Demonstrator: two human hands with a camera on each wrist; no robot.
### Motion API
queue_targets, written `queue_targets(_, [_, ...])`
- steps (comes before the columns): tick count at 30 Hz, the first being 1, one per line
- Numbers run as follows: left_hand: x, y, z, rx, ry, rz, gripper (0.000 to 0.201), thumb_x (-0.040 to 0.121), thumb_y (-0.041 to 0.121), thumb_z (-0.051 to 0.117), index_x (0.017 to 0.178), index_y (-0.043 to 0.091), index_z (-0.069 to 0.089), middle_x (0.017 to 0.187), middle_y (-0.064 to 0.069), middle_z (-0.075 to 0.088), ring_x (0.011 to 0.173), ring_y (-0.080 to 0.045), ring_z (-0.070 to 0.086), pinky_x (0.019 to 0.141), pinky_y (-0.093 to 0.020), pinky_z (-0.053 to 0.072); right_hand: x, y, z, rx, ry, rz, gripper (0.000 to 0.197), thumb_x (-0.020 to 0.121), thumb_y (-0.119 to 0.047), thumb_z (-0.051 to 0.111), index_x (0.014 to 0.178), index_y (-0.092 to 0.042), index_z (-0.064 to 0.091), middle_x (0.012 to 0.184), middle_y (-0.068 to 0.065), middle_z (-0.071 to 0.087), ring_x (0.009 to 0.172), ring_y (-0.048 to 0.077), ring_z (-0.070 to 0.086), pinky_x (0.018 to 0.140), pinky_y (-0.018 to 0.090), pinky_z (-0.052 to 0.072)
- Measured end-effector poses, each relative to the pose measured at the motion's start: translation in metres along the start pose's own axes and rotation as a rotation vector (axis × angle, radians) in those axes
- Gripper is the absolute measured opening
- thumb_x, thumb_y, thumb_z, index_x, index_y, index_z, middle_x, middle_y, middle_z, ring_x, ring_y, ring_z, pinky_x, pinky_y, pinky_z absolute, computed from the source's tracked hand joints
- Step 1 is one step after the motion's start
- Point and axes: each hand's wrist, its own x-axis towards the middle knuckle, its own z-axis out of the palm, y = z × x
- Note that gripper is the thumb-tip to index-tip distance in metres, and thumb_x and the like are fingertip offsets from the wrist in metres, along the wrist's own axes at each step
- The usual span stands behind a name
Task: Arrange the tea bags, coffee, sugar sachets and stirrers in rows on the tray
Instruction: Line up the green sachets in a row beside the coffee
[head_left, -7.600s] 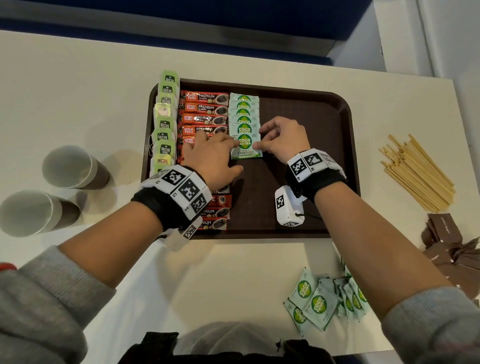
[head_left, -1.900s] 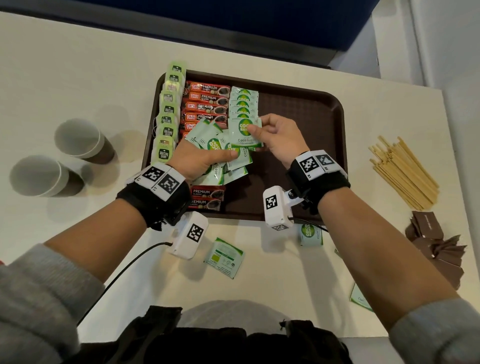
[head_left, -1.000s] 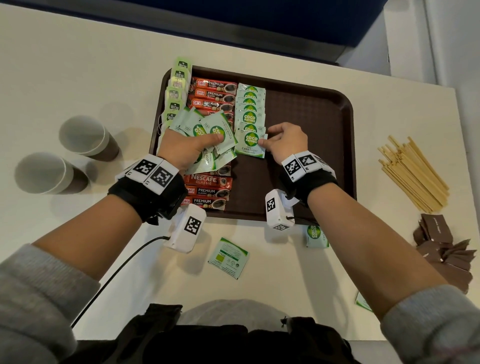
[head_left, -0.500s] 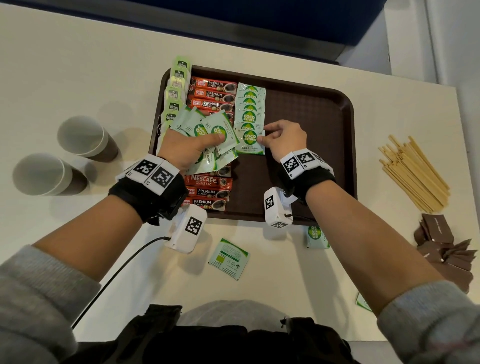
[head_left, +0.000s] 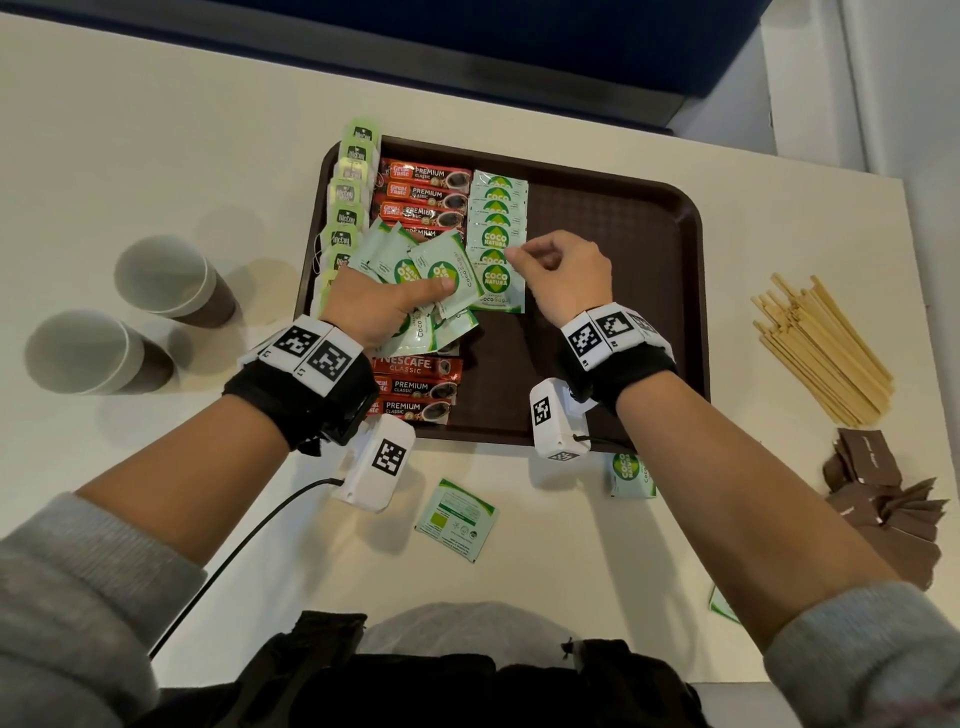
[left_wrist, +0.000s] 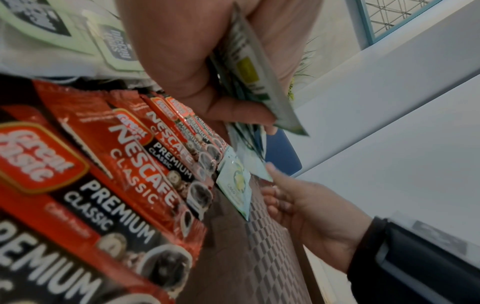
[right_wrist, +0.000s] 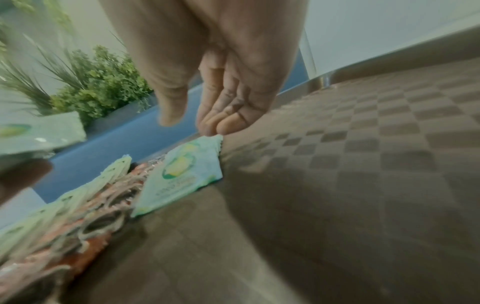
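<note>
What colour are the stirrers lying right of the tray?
Pale wood tan, the stirrers show best in the head view.

Your head camera looks steeply down at the tray (head_left: 649, 218). Both wrist cameras sit low and close over it, sharing the sugar row (left_wrist: 235, 183) at frame centre.

The brown plastic tray (head_left: 613, 218) has a matt, checker-textured floor; the coffee sachets (head_left: 423, 193) are glossy foil, the stirrers (head_left: 821, 348) pale bare wood, the surface (head_left: 156, 156) smooth cream.
</note>
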Motion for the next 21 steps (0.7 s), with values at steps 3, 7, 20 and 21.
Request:
queue_targets(3, [-0.003,0.001,0.003,-0.014,-0.063,0.020,0.037,0.078,0.007,0.074,0.113,0.010,0.062,0.110,-0.006,0.069,0.096,-0.018,0.068,0.085,-0.035,0.056,-0.005,-0.014,0.002,0.083,-0.197,-0.080,0.033,0.082,-0.048,0.065,0.097,-0.019,0.071,0.088,-0.003,0.069,0.085,0.013,0.066,0.083,0.031,0.054])
queue_targets(7, [-0.004,-0.001,0.003,0.007,-0.107,0.056,0.041,0.078,0.004,0.073,0.117,0.005,0.061,0.102,-0.003,0.070,0.083,-0.005,0.070,0.075,-0.025,0.057,-0.007,-0.023,0.004,0.138,-0.380,-0.128,0.027,0.077,-0.030,0.075,0.101,-0.020,0.065,0.080,-0.008,0.057,0.083,0.012,0.058,0.087,0.031,0.050])
queue_targets(20, [-0.002,-0.004,0.003,0.072,-0.060,0.134,0.035,0.080,0.007,0.072,0.114,0.006,0.062,0.109,-0.007,0.069,0.088,-0.009,0.068,0.077,-0.021,0.056,-0.008,-0.023,0.006,0.362,-0.384,-0.070,0.040,0.074,-0.013,0.077,0.095,-0.034,0.049,0.110,0.011,0.065,0.103,0.027,0.064,0.084,0.045,0.055])
queue_targets(21, [-0.001,-0.003,0.002,0.072,-0.047,0.131,0.034,0.080,0.007,0.072,0.112,0.006,0.063,0.107,-0.008,0.070,0.086,-0.012,0.069,0.076,-0.024,0.057,-0.009,-0.023,0.005,0.339,-0.394,-0.081,0.038,0.075,-0.014,0.076,0.095,-0.034,0.051,0.109,0.010,0.066,0.102,0.025,0.064,0.083,0.043,0.056])
